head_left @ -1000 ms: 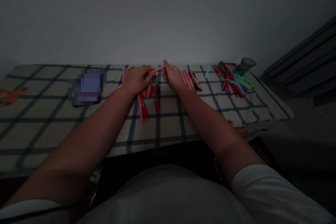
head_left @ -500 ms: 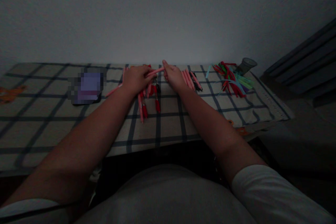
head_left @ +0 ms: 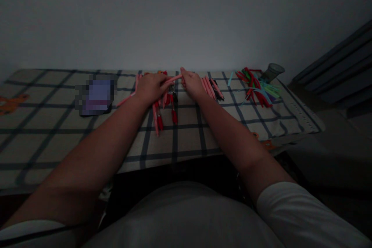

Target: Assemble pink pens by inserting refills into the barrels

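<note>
A slim pink pen-like stick (head_left: 176, 79) spans the gap between my hands. My left hand (head_left: 150, 87) has its fingers closed around the stick's left end. At its other end, my right hand (head_left: 191, 84) grips it with the thumb pointing up. Several pink sticks and red pieces (head_left: 158, 119) lie below and beside my left hand, partly covered by it. Just right of my right hand is a row of pink sticks (head_left: 208, 86) with dark pieces (head_left: 218, 92) among them. The scene is dim, so the small parts are hard to make out.
A checked cloth (head_left: 122, 145) covers the table against a plain wall. A phone-like device with a blurred screen (head_left: 99, 95) lies at left. To the right are red, green and blue strips (head_left: 257, 89) and a dark translucent cup (head_left: 273, 71), tipped a little.
Both hands stay in nearly the same place, still on the pink stick. My left fingers have shifted slightly along it. The things on the table have not moved.
</note>
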Demonstrator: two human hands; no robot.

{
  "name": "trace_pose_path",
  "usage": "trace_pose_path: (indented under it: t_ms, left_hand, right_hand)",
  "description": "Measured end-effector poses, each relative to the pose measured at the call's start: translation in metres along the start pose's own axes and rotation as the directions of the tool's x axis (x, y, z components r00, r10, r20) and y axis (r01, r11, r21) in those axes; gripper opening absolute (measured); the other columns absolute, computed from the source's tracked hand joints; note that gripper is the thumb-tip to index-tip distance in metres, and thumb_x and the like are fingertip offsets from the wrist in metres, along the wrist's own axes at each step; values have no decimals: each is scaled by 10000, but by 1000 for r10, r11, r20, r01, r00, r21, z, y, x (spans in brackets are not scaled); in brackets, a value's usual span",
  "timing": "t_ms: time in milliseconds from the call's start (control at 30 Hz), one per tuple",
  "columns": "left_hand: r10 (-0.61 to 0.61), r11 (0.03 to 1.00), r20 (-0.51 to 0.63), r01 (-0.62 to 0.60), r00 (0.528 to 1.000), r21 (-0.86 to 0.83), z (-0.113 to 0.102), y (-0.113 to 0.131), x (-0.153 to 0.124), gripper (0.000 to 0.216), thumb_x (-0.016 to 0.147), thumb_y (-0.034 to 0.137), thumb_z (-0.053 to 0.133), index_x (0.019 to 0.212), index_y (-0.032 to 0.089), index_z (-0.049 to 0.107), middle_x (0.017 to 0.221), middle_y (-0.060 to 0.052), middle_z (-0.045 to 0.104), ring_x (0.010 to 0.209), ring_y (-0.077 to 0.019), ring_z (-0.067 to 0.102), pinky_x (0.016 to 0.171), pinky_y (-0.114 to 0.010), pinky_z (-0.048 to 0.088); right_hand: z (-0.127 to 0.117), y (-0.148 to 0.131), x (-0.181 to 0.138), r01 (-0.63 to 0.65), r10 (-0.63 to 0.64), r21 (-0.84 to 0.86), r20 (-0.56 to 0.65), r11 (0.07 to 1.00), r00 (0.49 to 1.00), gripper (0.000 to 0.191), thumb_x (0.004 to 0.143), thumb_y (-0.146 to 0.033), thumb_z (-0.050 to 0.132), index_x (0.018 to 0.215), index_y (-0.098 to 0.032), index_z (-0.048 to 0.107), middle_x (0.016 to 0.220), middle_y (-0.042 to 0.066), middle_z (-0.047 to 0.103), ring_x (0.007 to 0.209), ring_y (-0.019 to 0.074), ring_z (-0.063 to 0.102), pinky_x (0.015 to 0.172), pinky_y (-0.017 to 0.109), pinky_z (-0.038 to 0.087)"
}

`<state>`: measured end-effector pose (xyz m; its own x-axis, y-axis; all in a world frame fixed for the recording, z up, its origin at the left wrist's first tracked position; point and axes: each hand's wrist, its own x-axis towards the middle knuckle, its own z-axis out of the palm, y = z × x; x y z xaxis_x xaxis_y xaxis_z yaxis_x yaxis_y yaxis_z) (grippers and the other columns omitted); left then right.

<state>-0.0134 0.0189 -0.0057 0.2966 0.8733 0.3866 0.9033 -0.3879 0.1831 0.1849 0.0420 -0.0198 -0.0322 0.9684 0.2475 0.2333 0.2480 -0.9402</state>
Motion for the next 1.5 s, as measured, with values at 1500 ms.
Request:
trace_pose_path:
  t_ms: [1500]
  left_hand:
    - [12, 999, 23, -11, 1000, -35, -2, 2, 0, 566, 1172, 561, 423, 1255, 257, 892, 1212, -156, 879, 1190, -387, 780, 1057, -483, 540]
  right_hand:
    - [3, 10, 6, 35, -38, 50, 67, 998, 997, 597, 1110, -742, 636, 787, -259, 498, 774, -32, 458, 749, 153, 476, 703, 272, 420]
